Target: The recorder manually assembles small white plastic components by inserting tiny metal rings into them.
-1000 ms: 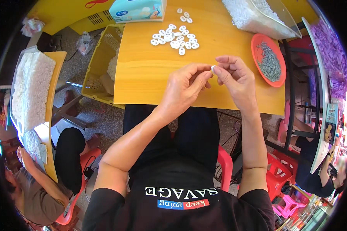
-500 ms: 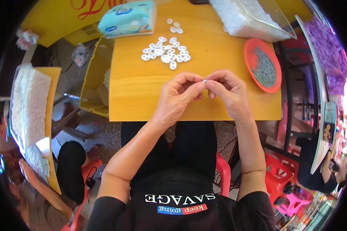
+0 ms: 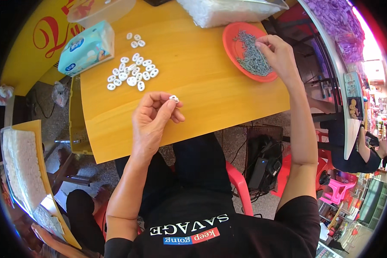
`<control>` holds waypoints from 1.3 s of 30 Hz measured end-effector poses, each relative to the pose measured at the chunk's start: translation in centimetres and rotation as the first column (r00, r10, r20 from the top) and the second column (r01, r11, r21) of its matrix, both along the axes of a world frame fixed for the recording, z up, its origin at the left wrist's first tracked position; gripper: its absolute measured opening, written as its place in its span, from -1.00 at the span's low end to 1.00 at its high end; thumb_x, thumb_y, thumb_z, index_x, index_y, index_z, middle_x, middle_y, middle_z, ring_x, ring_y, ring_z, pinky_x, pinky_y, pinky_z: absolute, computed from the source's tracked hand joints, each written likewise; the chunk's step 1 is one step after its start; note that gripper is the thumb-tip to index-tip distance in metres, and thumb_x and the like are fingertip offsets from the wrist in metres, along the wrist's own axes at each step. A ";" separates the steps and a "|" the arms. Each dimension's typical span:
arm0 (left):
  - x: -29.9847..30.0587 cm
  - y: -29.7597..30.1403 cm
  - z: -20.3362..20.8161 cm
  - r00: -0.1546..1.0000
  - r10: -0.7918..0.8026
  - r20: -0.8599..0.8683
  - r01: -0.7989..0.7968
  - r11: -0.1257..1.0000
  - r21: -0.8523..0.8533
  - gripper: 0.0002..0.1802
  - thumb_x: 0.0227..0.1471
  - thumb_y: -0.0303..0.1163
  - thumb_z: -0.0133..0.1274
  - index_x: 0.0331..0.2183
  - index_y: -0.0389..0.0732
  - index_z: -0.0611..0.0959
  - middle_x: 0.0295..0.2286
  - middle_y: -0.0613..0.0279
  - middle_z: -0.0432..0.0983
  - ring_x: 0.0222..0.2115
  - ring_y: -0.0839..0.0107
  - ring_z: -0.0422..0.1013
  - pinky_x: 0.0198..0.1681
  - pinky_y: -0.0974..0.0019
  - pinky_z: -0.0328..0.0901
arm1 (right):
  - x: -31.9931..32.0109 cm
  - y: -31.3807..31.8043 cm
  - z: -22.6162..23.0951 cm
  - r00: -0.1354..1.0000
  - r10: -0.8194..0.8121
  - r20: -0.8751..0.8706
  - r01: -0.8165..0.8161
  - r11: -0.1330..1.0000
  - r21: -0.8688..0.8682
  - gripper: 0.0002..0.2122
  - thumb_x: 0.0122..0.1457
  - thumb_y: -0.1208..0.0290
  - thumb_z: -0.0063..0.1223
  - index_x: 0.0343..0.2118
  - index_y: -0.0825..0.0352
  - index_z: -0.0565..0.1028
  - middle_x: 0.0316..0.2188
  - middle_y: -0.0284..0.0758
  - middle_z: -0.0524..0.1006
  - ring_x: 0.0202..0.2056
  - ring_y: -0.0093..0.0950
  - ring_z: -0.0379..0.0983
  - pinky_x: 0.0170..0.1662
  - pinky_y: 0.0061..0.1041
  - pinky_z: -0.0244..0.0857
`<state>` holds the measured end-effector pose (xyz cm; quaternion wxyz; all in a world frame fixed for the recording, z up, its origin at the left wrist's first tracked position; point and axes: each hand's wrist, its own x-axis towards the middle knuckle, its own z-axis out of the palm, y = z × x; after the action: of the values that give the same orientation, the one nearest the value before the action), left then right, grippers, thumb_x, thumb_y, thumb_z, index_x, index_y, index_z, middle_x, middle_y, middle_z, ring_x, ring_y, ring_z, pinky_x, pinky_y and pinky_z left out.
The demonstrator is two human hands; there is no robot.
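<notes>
Between the thumb and fingers of my left hand (image 3: 154,118) is a small white oval plastic piece with holes (image 3: 173,99), held above the near part of the table. My right hand (image 3: 277,56) reaches to the red plate (image 3: 231,53), its thumb and forefinger pinched at the heap of small grey metal screws (image 3: 253,60). Whether a screw sits between those fingertips is too small to make out. Beyond my left hand lies a loose cluster of similar white pieces (image 3: 132,77), with several more (image 3: 136,41) a little farther back.
A blue tissue pack (image 3: 87,49) stands at the left of the yellow table (image 3: 193,77). At the back, a clear container holds white plastic pieces (image 3: 228,10). Another person's arm (image 3: 56,245) shows at the lower left, beside a tray of whitish pieces (image 3: 23,161).
My hands were together over the table's near side. The right has moved away to the red plate; the left keeps the white piece. The view has turned, shifting the table leftward.
</notes>
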<state>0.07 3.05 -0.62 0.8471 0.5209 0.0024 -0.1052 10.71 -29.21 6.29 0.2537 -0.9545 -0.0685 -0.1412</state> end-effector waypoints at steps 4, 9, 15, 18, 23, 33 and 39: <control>-0.3 0.0 -0.1 1.000 0.016 0.027 -0.017 1.000 0.024 -0.87 0.15 -0.49 0.01 -0.25 -0.31 0.47 -0.38 0.12 0.52 -0.48 0.48 0.46 -0.38 0.46 0.34 | 1.3 -1.1 -1.1 0.996 0.065 -0.056 -0.074 0.983 -0.168 -0.85 0.10 0.38 0.11 -0.34 0.35 0.56 -0.39 -0.22 0.54 -0.36 -0.28 0.48 -0.24 -0.38 0.33; -0.3 0.1 -0.1 0.999 0.013 0.041 -0.015 0.999 0.038 -0.87 0.16 -0.49 0.00 -0.24 -0.31 0.47 -0.37 0.12 0.52 -0.47 0.49 0.45 -0.36 0.46 0.35 | 2.2 -0.5 -1.8 0.984 0.174 -0.047 -0.180 0.948 -0.262 -0.86 0.09 0.40 0.11 -0.33 0.33 0.56 -0.44 -0.23 0.50 -0.36 -0.28 0.46 -0.27 -0.37 0.32; -0.3 0.0 -0.1 0.999 0.011 0.047 -0.013 0.999 0.045 -0.87 0.16 -0.49 0.00 -0.24 -0.32 0.46 -0.36 0.12 0.51 -0.46 0.49 0.45 -0.35 0.45 0.35 | 3.2 0.5 -2.2 0.978 0.205 -0.035 -0.198 0.868 -0.456 -0.88 0.07 0.41 0.10 -0.34 0.28 0.56 -0.45 -0.25 0.47 -0.35 -0.24 0.45 -0.27 -0.32 0.32; -0.3 0.0 -0.2 0.999 0.004 0.052 -0.006 0.999 0.043 -0.87 0.16 -0.49 0.00 -0.24 -0.32 0.46 -0.36 0.12 0.51 -0.45 0.49 0.45 -0.35 0.44 0.35 | 3.5 0.7 -2.4 0.979 0.200 -0.046 -0.193 0.822 -0.535 -0.89 0.08 0.40 0.08 -0.35 0.28 0.55 -0.43 -0.26 0.48 -0.33 -0.22 0.46 -0.25 -0.29 0.32; -0.3 -0.1 0.0 0.999 0.016 0.051 -0.019 0.998 0.064 -0.88 0.15 -0.51 -0.01 -0.24 -0.30 0.47 -0.36 0.09 0.52 -0.47 0.46 0.45 -0.35 0.43 0.33 | 3.9 1.1 -2.1 0.975 0.199 -0.099 -0.222 0.836 -0.501 -0.88 0.08 0.43 0.02 -0.37 0.33 0.53 -0.35 -0.19 0.50 -0.29 -0.17 0.47 -0.21 -0.23 0.34; -0.4 0.0 0.0 0.999 0.016 0.040 -0.018 0.999 0.041 -0.89 0.15 -0.51 -0.01 -0.24 -0.28 0.47 -0.36 0.09 0.51 -0.47 0.46 0.45 -0.35 0.43 0.33 | 2.6 1.1 -0.3 0.945 0.166 -0.281 -0.268 0.887 -0.377 -0.87 0.06 0.42 0.10 -0.37 0.37 0.53 -0.47 -0.24 0.53 -0.39 -0.33 0.50 -0.26 -0.39 0.34; -0.5 0.0 0.1 0.999 0.013 0.043 -0.016 0.998 0.062 -0.88 0.15 -0.50 -0.01 -0.24 -0.29 0.47 -0.37 0.09 0.51 -0.47 0.46 0.45 -0.35 0.43 0.33 | 2.9 1.1 -1.0 0.946 0.173 -0.275 -0.279 0.863 -0.420 -0.87 0.05 0.42 0.09 -0.39 0.36 0.53 -0.43 -0.22 0.52 -0.34 -0.27 0.48 -0.24 -0.34 0.33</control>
<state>-0.40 3.08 -0.50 0.8312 0.5490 -0.0086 -0.0879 13.57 -28.13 5.24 0.0451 -0.9821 -0.1820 0.0199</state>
